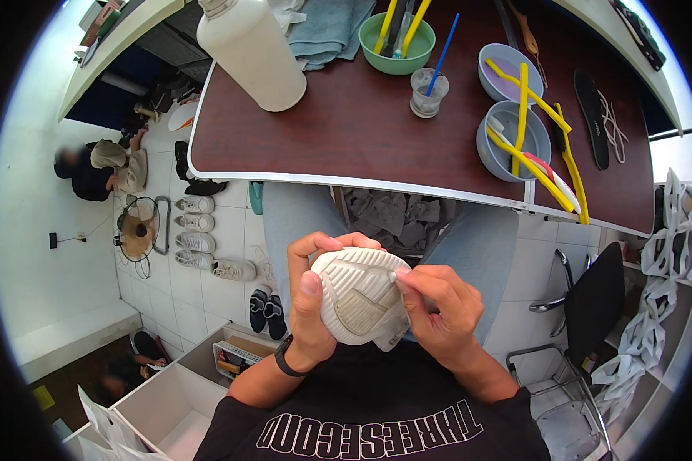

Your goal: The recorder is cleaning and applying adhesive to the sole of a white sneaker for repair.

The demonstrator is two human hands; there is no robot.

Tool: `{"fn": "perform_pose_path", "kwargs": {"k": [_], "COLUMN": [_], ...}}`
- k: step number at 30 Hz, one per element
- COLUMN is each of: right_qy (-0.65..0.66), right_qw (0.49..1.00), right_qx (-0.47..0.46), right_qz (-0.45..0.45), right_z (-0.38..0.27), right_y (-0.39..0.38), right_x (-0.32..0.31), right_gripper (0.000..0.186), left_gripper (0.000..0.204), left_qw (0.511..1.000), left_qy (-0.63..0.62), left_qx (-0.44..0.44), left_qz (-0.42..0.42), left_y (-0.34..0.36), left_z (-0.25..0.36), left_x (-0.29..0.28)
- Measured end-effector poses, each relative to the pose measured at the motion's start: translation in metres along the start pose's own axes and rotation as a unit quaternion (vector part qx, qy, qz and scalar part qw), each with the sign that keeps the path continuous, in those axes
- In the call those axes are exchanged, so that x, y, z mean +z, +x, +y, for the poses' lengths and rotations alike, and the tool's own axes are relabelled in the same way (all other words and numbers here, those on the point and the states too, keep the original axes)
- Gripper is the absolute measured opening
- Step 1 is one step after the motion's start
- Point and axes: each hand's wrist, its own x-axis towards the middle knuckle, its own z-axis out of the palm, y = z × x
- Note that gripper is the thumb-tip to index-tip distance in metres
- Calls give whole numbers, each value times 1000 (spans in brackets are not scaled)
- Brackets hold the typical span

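A white shoe (354, 296) is held above my lap with its ridged sole facing up. My left hand (307, 303) is closed around one side of it, with fingers behind and the thumb along the sole's edge. On the other side, my right hand (446, 307) has thumb and fingertips pinched at the rim of the sole. A small whitish bit shows at those fingertips, too small to name. The shoe's upper is mostly hidden beneath the sole.
Ahead is a dark red table (346, 131) with a white bottle (257, 54), a green bowl (396, 46), a small cup (429, 92) and grey bowls with yellow-handled brushes (515, 142). Several shoes (196, 223) line the floor at left; a black chair (592, 307) stands right. Two people sit at left.
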Motion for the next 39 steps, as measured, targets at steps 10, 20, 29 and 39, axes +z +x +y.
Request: {"fn": "perform_pose_path", "kwargs": {"k": [10, 20, 29, 39], "right_qy": [-14, 5, 6, 17], "right_qw": [1000, 999, 1000, 998], "right_qx": [5, 12, -26, -57], "right_qz": [10, 31, 12, 4], "right_z": [0, 7, 5, 5], "right_y": [-6, -15, -4, 13], "right_x": [-3, -4, -5, -7], "right_gripper": [22, 18, 18, 24], "left_gripper": [48, 48, 47, 48], "left_qw": [999, 999, 1000, 1000], "left_qy": [30, 32, 21, 19], "left_qx": [12, 13, 20, 10], "left_qz": [9, -9, -7, -19], "left_y": [-2, -1, -3, 1], "left_z": [-3, -6, -8, -10], "left_x": [6, 8, 8, 8]}}
